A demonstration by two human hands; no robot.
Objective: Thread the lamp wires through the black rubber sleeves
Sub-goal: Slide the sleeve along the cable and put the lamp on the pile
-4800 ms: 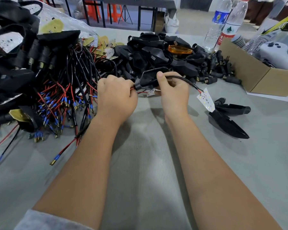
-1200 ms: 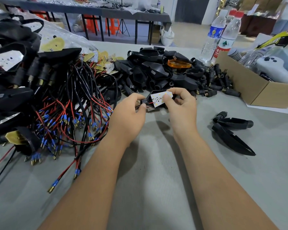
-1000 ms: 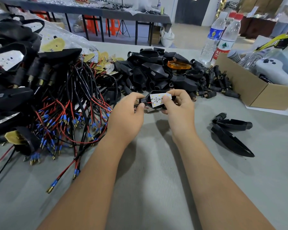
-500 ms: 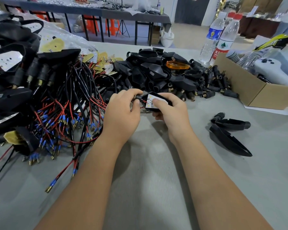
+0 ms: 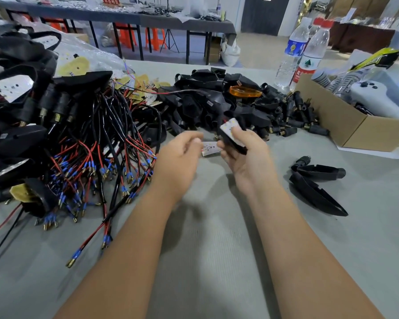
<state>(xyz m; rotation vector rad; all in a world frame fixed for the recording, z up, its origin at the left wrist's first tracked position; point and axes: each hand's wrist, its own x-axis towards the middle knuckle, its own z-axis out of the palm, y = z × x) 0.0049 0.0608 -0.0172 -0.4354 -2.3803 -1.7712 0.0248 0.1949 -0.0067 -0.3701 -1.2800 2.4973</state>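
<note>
While gripping a black lamp housing (image 5: pixel 232 140) with white LED board in right hand (image 5: pixel 247 162), left hand (image 5: pixel 177 157) blurred, grip unclear; many wired lamps (image 5: pixel 83 143) piled left look done, loose housings (image 5: pixel 207 100) and rubber sleeves (image 5: pixel 293 116) beyond remain

Two bare forearms, bare hands (image 5: pixel 244 155), no sleeves

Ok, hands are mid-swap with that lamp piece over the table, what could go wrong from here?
The right hand grips the black lamp housing with its white LED board near one end; it could slip. The blurred left hand sits close to the tangled pile of red and black wires with blue terminals, so a sideways move might snag them.
</note>
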